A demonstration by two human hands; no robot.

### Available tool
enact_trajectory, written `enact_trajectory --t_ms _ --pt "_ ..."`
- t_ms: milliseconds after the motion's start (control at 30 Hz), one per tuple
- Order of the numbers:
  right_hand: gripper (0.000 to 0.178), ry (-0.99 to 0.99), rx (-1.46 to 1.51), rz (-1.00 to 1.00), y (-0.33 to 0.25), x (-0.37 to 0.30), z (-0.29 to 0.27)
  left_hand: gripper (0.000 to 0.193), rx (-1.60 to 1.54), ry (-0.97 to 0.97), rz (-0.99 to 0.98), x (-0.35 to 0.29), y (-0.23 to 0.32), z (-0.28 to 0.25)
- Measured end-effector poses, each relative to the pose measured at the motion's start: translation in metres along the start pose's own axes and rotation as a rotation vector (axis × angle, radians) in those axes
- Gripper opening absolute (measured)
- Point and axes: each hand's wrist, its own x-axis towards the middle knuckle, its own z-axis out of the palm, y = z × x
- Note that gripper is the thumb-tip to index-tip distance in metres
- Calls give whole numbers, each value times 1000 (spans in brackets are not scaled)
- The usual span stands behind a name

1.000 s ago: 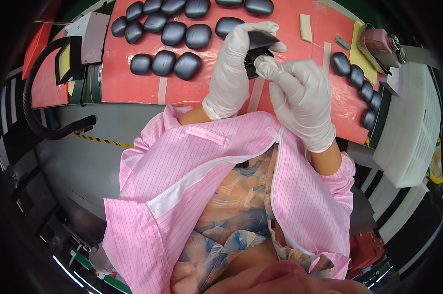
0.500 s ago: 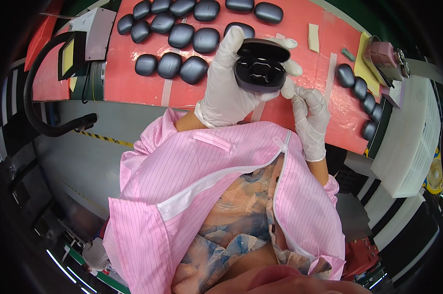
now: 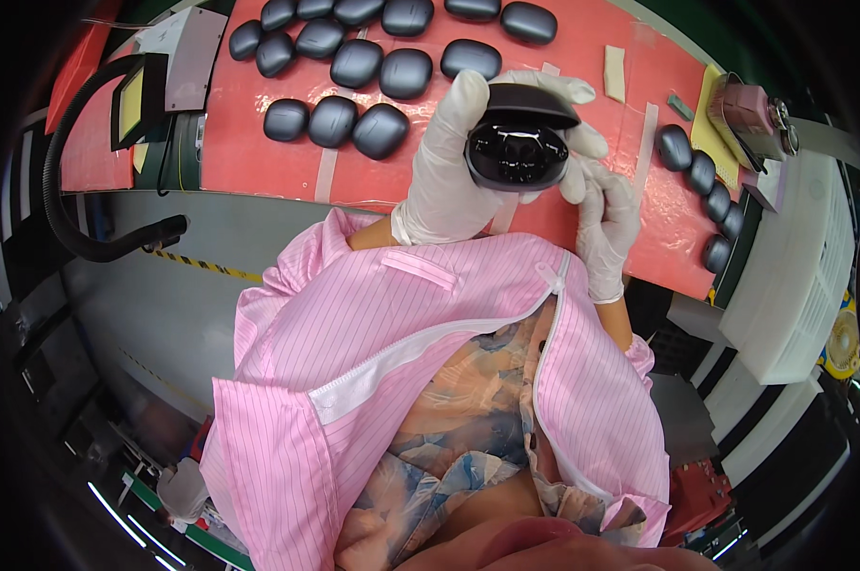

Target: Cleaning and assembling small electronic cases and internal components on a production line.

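Note:
A dark earbud charging case (image 3: 517,154), its lid raised and its glossy black inside showing, rests in my left hand (image 3: 441,181). White gloves cover both hands. The left thumb presses the case's left side, and the other fingers wrap behind it. Just right of the case is my right hand (image 3: 608,224), with thumb and fingers curled together close to the left fingertips. Whatever it may pinch is too small or hidden to see. Beyond the left hand, closed dark grey cases (image 3: 381,131) lie in rows on the red mat (image 3: 249,167).
More closed cases (image 3: 700,172) stand in a curved line at the right. Behind them are a pink container (image 3: 746,105) and a yellow pad (image 3: 720,143). A cream strip (image 3: 615,74) lies on the mat. A black flexible hose (image 3: 59,190) arches at the left beside a framed box (image 3: 141,100).
The case and both hands have shifted slightly to the right. The case is now tilted more, with its glossy inside turned further toward me. Its lid still stands up.

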Motion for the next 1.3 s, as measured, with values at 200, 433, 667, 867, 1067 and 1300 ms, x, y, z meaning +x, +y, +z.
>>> enact_trajectory --t_ms 200,433,667,867,1067,1300 --pt "25 -188 -184 -379 -103 47 -7 62 80 341 72 1 -14 6" --pt "18 -470 -139 -264 -100 48 -5 68 421 98 199 -3 -2 -17" --pt "18 -228 96 62 -37 14 -11 78 131 -73 110 -3 2 -3" --pt "14 -77 206 215 -9 8 4 90 135 -14 -62 -1 6 -3" --pt "16 -111 62 91 3 4 11 86 -64 -17 -30 -3 -5 -18" --pt "15 -133 43 155 5 -1 11 83 5 95 -2 -4 -12 -16"
